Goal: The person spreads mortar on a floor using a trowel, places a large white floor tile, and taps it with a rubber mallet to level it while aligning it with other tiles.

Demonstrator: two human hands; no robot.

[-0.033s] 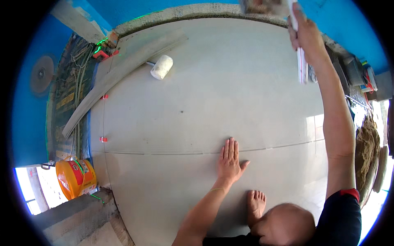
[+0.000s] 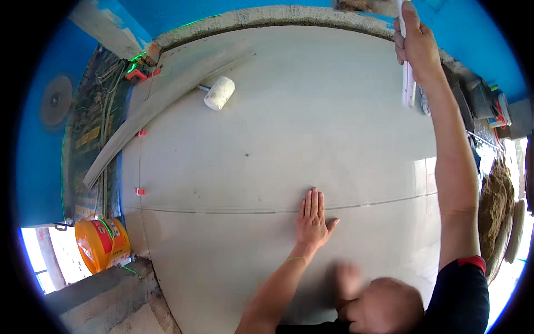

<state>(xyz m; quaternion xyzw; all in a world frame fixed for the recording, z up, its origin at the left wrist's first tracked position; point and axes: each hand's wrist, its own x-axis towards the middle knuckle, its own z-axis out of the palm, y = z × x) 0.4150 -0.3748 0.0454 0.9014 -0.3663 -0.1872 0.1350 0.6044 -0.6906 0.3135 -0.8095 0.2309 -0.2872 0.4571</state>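
Observation:
My right hand [image 2: 414, 47] grips a long white bar [image 2: 408, 86] with a red line, held upright at the upper right; its top runs out of view. My left hand [image 2: 315, 222] lies flat on the large light grey tile [image 2: 289, 122], fingers stretched out, across a joint between tiles. A white-headed mallet [image 2: 219, 93] lies on the tile toward the back, beside a long grey straightedge [image 2: 139, 119]. Small red tile levelling clips [image 2: 139, 191] sit along the left joint. My bare foot [image 2: 347, 281] is blurred near my bent knee [image 2: 389, 306].
A yellow bucket [image 2: 100, 242] stands at the left by a grey concrete ledge [image 2: 94, 295]. Cables lie along the left edge under a blue wall [image 2: 39, 161]. A sand pile [image 2: 492, 206] and tools [image 2: 481, 100] line the right side. A rough edge [image 2: 267, 16] borders the back.
My right hand has risen slightly with the white bar. My foot has blurred with movement. My left hand stays flat in about the same spot.

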